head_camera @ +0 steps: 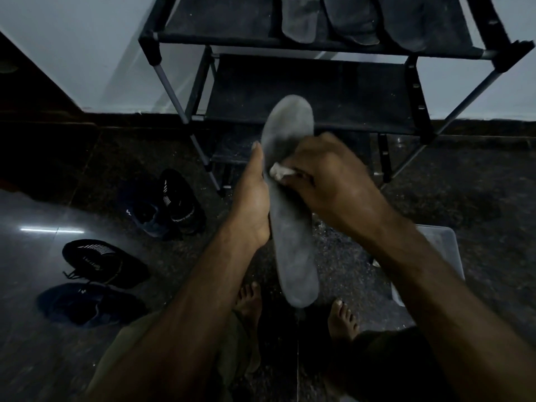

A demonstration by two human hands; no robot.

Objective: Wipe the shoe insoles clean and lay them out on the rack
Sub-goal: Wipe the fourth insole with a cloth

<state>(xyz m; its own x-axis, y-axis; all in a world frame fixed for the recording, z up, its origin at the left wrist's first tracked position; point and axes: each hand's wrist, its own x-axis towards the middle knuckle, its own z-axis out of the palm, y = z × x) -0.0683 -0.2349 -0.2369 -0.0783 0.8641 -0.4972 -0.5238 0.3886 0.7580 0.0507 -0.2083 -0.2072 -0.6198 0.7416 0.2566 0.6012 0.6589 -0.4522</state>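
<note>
A long grey insole (293, 227) stands nearly upright at the centre of the frame, toe end up and heel end down, its surface dull and smudged. A small crumpled white cloth (279, 171) lies against its middle part. The dark tiered rack (304, 91) fills the upper centre of the frame. Three more grey insoles (351, 21) lie side by side on its top shelf, toward the upper right, cut off by the frame's top edge.
</note>
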